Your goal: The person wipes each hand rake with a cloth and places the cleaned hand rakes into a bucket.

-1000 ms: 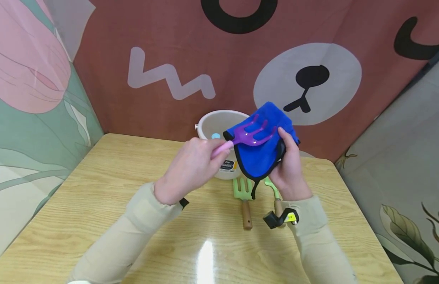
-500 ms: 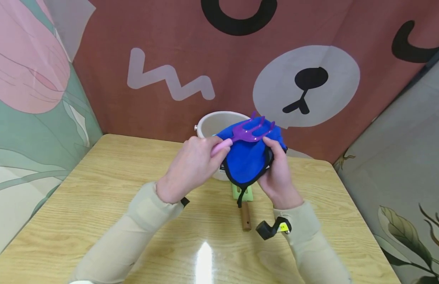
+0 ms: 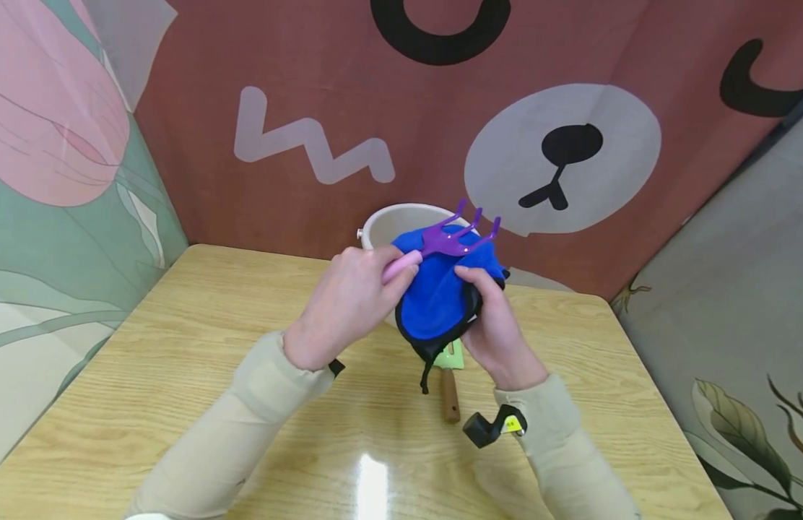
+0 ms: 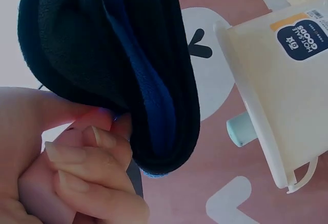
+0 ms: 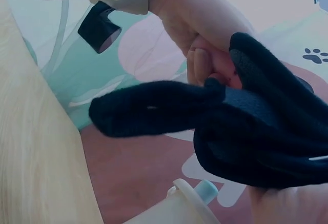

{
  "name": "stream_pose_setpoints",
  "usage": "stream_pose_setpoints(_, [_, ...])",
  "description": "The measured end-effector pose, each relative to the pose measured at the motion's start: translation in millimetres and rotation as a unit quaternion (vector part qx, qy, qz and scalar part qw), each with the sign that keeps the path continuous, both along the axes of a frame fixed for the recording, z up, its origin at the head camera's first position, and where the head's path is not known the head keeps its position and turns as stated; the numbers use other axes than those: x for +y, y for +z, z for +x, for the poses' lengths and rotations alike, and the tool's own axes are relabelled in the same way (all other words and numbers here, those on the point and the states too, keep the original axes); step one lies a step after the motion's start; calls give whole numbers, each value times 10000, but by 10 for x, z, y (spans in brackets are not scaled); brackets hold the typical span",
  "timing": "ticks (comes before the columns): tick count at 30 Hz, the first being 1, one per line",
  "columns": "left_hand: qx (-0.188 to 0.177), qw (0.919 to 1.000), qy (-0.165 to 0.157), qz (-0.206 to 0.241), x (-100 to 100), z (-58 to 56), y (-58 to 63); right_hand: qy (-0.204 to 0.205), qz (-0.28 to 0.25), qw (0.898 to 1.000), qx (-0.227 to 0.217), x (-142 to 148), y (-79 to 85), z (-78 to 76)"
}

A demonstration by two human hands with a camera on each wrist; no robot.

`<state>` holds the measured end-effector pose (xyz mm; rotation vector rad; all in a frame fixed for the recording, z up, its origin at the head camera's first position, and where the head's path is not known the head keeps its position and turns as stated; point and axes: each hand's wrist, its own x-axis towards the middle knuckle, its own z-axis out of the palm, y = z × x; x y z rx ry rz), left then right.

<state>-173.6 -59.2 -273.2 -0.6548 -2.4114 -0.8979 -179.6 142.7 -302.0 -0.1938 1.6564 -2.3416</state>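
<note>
In the head view my left hand (image 3: 343, 303) grips the pink handle of a purple hand rake (image 3: 445, 241), its tines pointing up and right. The rake head lies against a blue cloth (image 3: 434, 307) with black edging and a short black cord. My right hand (image 3: 502, 343) holds this cloth from the right, thumb on its blue face and other fingers mostly hidden behind. Folded layers of the cloth (image 4: 154, 90) fill much of the left wrist view, above the curled fingers of the left hand (image 4: 92, 162). In the right wrist view the cloth (image 5: 148, 108) looks dark.
Behind the hands stands a white bucket (image 3: 382, 224), partly covered. A pale blue piece (image 4: 242, 129) sticks out past its rim. A green fork with a wooden handle (image 3: 450, 397) lies on the wooden table (image 3: 245, 433). Printed fabric hangs around the table.
The right hand has moved left and slightly down with the cloth. The rake's tines now reach past the cloth's upper edge. My left hand has stayed almost in place.
</note>
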Motion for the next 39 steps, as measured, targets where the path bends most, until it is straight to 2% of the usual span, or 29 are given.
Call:
stream_pose_setpoints(8, [-90,9999,-59,-11,-22,-57,-26,-124,-174,9998,-62,54,20,-44])
stream_pose_setpoints(15, [-7,9999,-49,-142,-43,-93,12,-166,-410,9987,253,114,57,-93])
stream_pose_setpoints(24, [141,9995,16,-273,-108,-90,79,-645,-479,9963,315,224,87,-147])
stream_pose_setpoints(39, [281,9967,690,-330,-308,-133,294,-1237,-927,9876,277,534,230,-145])
